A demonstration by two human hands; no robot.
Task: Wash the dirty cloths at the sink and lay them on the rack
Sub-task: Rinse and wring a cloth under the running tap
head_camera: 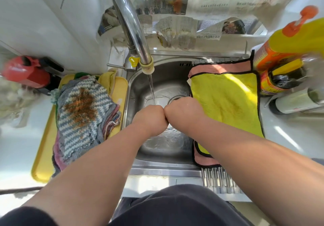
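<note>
Meeting side by side under one stream (152,89) from the single faucet (129,20), the left hand (149,119) and right hand (182,111) hang in the sink (166,78). Their fingers are hidden, so the grip cannot be told. One yellow cloth (226,96) lies spread on the rack (219,178). One tray (43,155) on the left holds the pile of dirty cloths (78,113), the top one stained brown.

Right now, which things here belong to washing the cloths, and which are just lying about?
Job: left hand, right hand, running tap, sink, stained striped cloth on the yellow tray, yellow cloth laid on the rack.
Lying about: yellow pump bottle, red container, newspaper.
</note>
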